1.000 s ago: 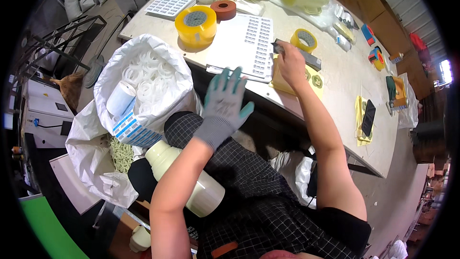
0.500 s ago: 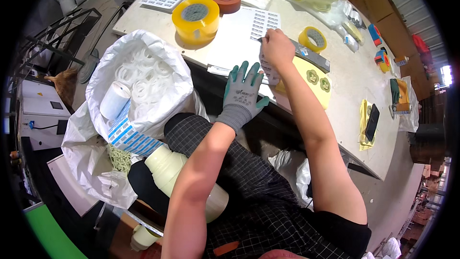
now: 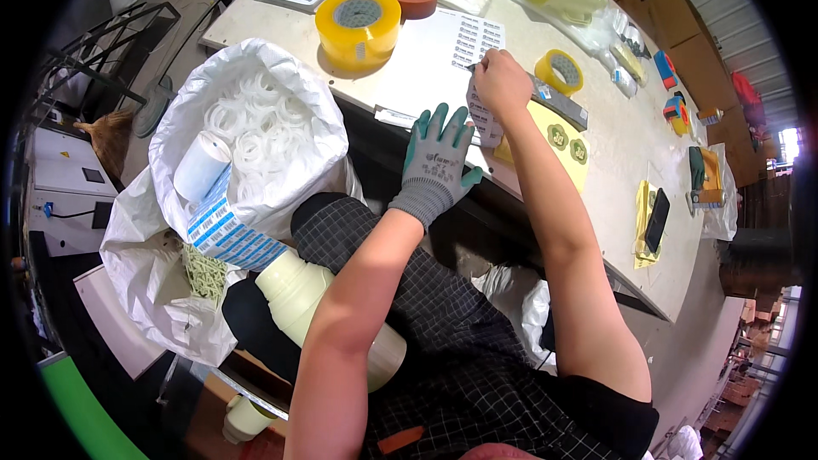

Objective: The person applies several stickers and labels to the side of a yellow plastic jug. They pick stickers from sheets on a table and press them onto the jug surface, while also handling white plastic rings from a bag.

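Observation:
My left hand [image 3: 434, 156], in a grey and green knit glove, lies flat with fingers spread on the near part of a white sheet of printed labels [image 3: 479, 38] at the table edge. Bare and closed, my right hand [image 3: 503, 83] rests on the right side of that sheet. Its fingertips are curled under, and what they pinch is hidden. A dark grey flat bar [image 3: 561, 106] runs out to the right from beneath this hand. Beside it lies a yellow sheet with flower-shaped stickers [image 3: 569, 146]. A pale yellow-green flask [image 3: 294, 294] lies across my lap.
A large yellow tape roll [image 3: 358, 30], a brown tape roll [image 3: 412, 0] and a smaller yellow tape roll [image 3: 559, 71] are on the table [image 3: 622, 179]. Left stands a white sack [image 3: 328, 119] of clear rings with a label roll [image 3: 201, 166]. A phone [image 3: 657, 220] lies right.
The view has shifted slightly. Both hands keep nearly the same place and pose on the label sheet.

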Demonstrator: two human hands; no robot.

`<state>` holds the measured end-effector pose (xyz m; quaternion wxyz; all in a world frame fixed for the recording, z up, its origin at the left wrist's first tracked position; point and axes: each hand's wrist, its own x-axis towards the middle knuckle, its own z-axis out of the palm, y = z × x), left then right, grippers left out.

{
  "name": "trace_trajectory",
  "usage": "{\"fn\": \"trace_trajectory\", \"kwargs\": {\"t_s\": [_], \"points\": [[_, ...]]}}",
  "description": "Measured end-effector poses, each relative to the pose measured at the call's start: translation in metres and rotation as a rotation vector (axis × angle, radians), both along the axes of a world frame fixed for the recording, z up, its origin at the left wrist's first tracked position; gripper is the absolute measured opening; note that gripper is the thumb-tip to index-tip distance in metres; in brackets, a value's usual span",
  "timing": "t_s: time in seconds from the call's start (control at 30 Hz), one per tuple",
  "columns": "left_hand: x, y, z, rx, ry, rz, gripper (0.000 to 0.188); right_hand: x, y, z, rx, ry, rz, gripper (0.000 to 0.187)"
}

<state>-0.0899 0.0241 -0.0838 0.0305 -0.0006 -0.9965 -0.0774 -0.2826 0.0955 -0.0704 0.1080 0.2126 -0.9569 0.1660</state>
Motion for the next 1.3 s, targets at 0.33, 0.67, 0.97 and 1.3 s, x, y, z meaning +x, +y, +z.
{"fn": "trace_trajectory", "kwargs": {"t_s": [0.33,0.67,0.97,1.3], "points": [[0.006,0.003,0.032,-0.061,-0.02,0.018,0.076,0.032,-0.008,0.026,-0.506,-0.415,0.158,0.043],[0.253,0.041,0.092,0.314,0.176,-0.059,0.038,0.247,-0.005,0.039,-0.618,-1.161,0.787,0.023],[0.37,0.045,0.047,0.131,0.535,0.675,0.046,0.321,-0.008,0.051,-0.291,-1.112,0.954,0.029],[0.365,0.049,0.027,0.172,0.721,0.674,0.038,0.336,-0.014,0.066,-0.166,-0.886,0.938,0.032]]}}
